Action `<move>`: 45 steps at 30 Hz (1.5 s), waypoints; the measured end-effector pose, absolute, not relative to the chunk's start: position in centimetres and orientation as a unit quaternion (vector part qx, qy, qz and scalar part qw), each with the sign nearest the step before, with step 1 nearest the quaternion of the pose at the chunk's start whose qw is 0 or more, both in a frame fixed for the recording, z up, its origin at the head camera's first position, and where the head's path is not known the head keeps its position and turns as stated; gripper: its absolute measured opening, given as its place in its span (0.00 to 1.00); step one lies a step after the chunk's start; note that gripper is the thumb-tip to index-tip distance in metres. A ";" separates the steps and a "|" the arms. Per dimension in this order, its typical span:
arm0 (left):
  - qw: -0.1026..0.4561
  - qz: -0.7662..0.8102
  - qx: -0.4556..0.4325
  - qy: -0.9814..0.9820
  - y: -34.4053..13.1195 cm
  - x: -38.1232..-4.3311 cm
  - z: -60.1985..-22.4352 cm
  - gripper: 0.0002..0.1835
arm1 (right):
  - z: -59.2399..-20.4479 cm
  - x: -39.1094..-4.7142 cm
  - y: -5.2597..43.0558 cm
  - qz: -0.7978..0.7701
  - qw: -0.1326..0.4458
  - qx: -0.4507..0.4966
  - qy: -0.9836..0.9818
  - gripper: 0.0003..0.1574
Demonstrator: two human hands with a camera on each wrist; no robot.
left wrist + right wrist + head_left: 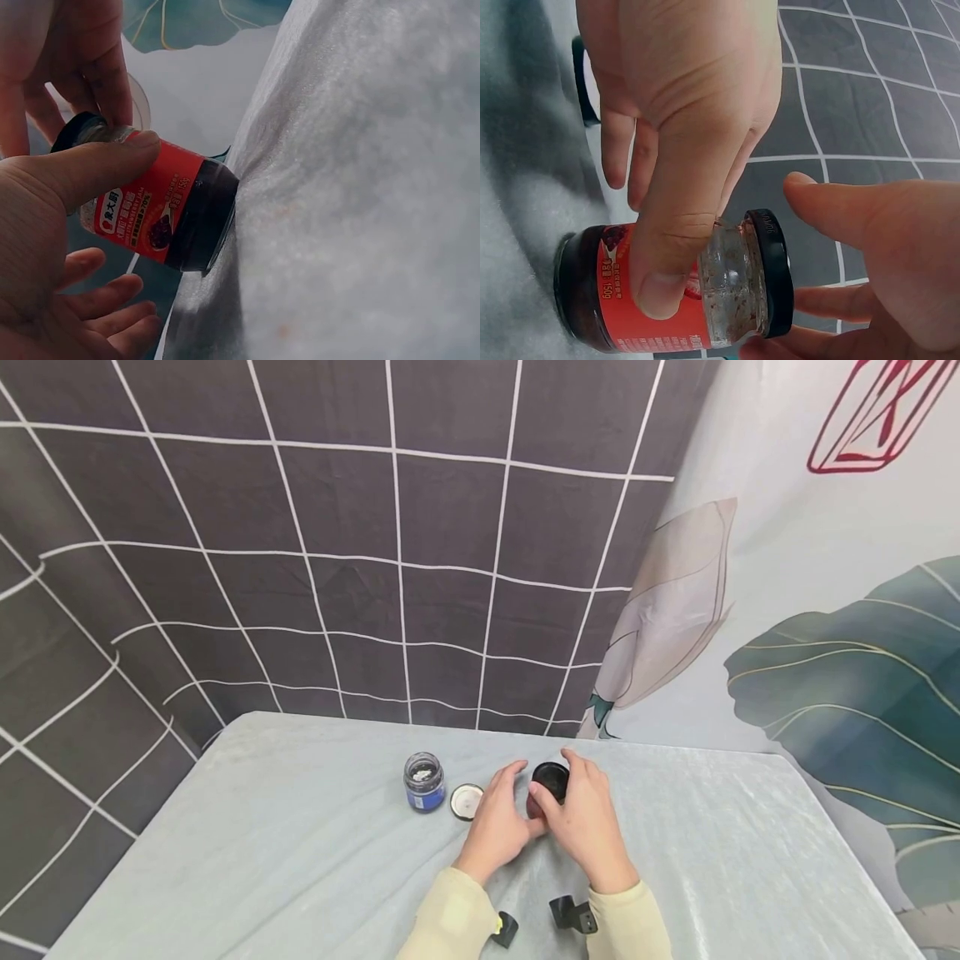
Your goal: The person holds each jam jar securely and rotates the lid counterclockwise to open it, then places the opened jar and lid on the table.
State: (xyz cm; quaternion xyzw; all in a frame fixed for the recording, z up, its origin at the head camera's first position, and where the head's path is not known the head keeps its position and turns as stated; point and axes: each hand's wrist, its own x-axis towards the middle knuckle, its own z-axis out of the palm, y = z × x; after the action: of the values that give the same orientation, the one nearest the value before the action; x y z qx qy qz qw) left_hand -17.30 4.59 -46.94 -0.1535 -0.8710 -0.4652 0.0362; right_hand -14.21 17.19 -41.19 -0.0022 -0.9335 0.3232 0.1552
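L hand (497, 822): thumb lies across the label of the red-label jar (161, 195), fingers straight & spread, off the glass as far as the left wrist view shows; no full wrap. R hand (588, 814): higher up, fingers loosely bent around the far/right side of the black lid (771, 274), thumb clear of the rim in its own wrist view; not pinching. Can't tell how firmly the R fingertips touch.

Key relation: jar is btw the two hands, long axis approx vertical, mouth up, base down on the cloth-covered table (262, 827). L is nearer the jar's body, R nearer its top, so judging by this the R hand has the lid side & L the steadying side. Lid sits over the jar's mouth; can't tell if it's threaded on or just resting.

Further out, all rel. to the red-label jar: pale-lined loose lid (465, 802) to its left, just past the L hand, inner face up. Blue-label jar (424, 785) farther left, upright, mouth uncovered, w/ some white stuff inside. Dark grid backdrop (442, 510) behind.
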 end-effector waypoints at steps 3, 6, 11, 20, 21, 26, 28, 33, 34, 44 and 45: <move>0.041 -0.464 -0.159 -0.870 4.6 -17.3 -47.1 0.42 | -41.2 -14.2 17.1 0.323 0.162 -0.006 -0.932 0.41; 0.037 -0.460 -0.159 -0.873 4.7 -17.2 -47.1 0.41 | -41.2 -14.2 16.9 0.322 0.168 -0.008 -0.932 0.40; 0.043 -0.455 -0.158 -0.876 4.8 -17.2 -47.2 0.40 | -41.1 -14.1 16.6 0.323 0.168 -0.011 -0.931 0.40; 0.051 -0.454 -0.171 -0.873 5.0 -17.1 -47.3 0.37 | -41.5 -14.0 16.4 0.321 0.181 -0.009 -0.930 0.38; 0.051 -0.454 -0.171 -0.873 5.0 -17.1 -47.3 0.37 | -41.5 -14.1 16.4 0.321 0.181 -0.009 -0.929 0.39; 0.049 -0.452 -0.172 -0.874 5.0 -17.2 -47.4 0.37 | -41.7 -14.2 16.4 0.324 0.176 -0.013 -0.930 0.41; 0.048 -0.453 -0.173 -0.873 5.0 -17.2 -47.5 0.36 | -41.7 -14.2 16.4 0.324 0.176 -0.013 -0.929 0.42; 0.042 -0.448 -0.176 -0.876 5.0 -17.2 -47.6 0.35 | -41.8 -14.3 16.4 0.324 0.170 -0.016 -0.930 0.42; 0.041 -0.446 -0.177 -0.876 5.0 -17.2 -47.7 0.34 | -41.8 -14.3 16.3 0.325 0.169 -0.016 -0.931 0.42; 0.047 -0.442 -0.186 -0.876 4.9 -17.2 -47.6 0.31 | -41.9 -14.4 16.4 0.320 0.171 -0.008 -0.932 0.38; 0.045 -0.443 -0.184 -0.876 4.9 -17.2 -47.5 0.31 | -41.9 -14.4 16.4 0.318 0.171 -0.006 -0.933 0.38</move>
State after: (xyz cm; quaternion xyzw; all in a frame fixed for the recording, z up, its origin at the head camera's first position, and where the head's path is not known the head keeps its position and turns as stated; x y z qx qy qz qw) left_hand -17.22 4.91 -47.54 -0.1835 -0.8765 -0.4427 0.0454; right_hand -14.38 16.35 -41.95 -0.0064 -0.9325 0.3178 0.1713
